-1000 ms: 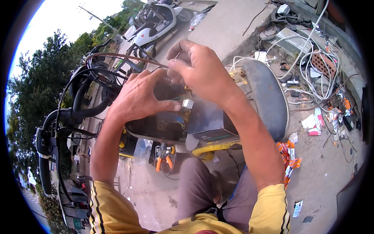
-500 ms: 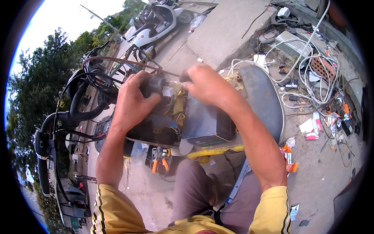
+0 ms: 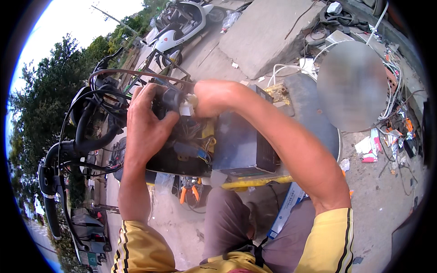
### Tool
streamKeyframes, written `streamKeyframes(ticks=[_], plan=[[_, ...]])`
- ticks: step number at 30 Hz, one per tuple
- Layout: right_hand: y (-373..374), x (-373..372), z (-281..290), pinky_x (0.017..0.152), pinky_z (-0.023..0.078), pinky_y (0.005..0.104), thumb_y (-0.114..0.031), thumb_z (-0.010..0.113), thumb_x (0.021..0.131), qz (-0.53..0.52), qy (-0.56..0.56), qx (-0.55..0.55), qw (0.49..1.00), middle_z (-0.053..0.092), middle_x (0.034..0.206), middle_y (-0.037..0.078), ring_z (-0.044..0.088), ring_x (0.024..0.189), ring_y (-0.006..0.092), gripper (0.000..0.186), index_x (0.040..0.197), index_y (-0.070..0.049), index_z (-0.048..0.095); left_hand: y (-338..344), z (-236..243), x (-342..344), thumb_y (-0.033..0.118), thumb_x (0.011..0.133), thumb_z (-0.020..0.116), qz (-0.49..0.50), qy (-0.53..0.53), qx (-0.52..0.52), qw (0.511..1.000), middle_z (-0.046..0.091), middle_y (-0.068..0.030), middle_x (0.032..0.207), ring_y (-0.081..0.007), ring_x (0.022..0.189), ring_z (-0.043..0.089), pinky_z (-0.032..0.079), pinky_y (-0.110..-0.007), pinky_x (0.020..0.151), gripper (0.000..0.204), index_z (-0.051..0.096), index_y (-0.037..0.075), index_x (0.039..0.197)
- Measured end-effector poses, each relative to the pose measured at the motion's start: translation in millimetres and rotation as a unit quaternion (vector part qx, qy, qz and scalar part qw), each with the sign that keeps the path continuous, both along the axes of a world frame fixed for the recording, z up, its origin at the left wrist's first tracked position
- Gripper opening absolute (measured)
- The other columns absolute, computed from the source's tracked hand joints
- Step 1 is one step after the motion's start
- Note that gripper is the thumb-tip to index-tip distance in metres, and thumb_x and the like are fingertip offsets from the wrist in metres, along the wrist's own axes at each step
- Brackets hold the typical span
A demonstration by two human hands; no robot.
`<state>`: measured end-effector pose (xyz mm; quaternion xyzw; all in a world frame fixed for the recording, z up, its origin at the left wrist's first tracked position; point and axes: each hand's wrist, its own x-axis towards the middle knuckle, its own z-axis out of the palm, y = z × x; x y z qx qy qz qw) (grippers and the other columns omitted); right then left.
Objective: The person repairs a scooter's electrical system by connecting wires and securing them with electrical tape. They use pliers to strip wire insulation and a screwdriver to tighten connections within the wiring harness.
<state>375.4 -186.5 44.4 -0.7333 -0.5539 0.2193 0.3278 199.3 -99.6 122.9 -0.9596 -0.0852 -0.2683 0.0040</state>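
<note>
My left hand point(image 3: 148, 113) is curled around a dark rounded rubber-like piece point(image 3: 172, 98) among the scooter's wiring. My right hand point(image 3: 209, 98) reaches in beside it at a white plastic connector point(image 3: 186, 109); its fingertips are hidden, so what they grip cannot be made out. Below both hands lie loose wires and a blue sleeved part point(image 3: 186, 150) in the scooter's open dark body point(image 3: 164, 157). A dark box point(image 3: 239, 145) sits right of these, beside a yellow frame tube point(image 3: 248, 182).
Black handlebars with cables point(image 3: 54, 168) stand at left. A padded seat point(image 3: 314, 136) is at right. Orange-handled pliers point(image 3: 189, 191) lie below the body, a blue-white strip point(image 3: 287, 211) by my legs. A white scooter point(image 3: 177, 36) stands behind; cord and scraps point(image 3: 373, 145) litter the right.
My right hand has moved down and left, closing in beside my left hand, its forearm now crossing the box. My left hand has shifted slightly left and tightened around the dark piece.
</note>
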Motion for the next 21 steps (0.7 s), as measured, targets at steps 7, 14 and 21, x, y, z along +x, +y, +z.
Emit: streamKeyframes(ticks=[7,14,21], plan=[[-3,-16,-12,0.099,0.063,0.0463,-0.034,0.086,0.086,-0.108,0.087,0.064,0.988,0.083,0.12,0.022,0.081,0.114,0.0365,0.046,0.116,0.002,0.083,2,-1,-5,0.011,0.078,0.074,0.008,0.048,-0.054,0.997,0.073,-0.0207,0.107,-0.0393,0.1,0.071,0.056,-0.044,0.094,0.046,0.072,-0.004,0.121],[-21,-7,-20,0.085,0.059,0.0437,-0.016,0.082,0.094,-0.029,0.221,0.152,0.963,0.081,0.097,0.023,0.079,0.091,0.0324,0.029,0.111,0.007,0.081,3,2,-7,0.001,0.08,0.071,-0.023,0.049,-0.142,0.988,0.076,-0.0115,0.099,-0.0156,0.087,0.07,0.057,-0.032,0.084,0.039,0.074,-0.007,0.118],[-33,-9,-7,0.097,0.059,0.0458,-0.003,0.079,0.088,0.024,0.065,0.097,0.993,0.08,0.111,0.025,0.078,0.107,0.0361,0.032,0.119,0.008,0.079,3,2,-7,-0.007,0.082,0.066,-0.038,0.03,-0.227,0.973,0.074,-0.0023,0.102,-0.008,0.091,0.066,0.057,-0.026,0.083,0.037,0.073,-0.006,0.118]])
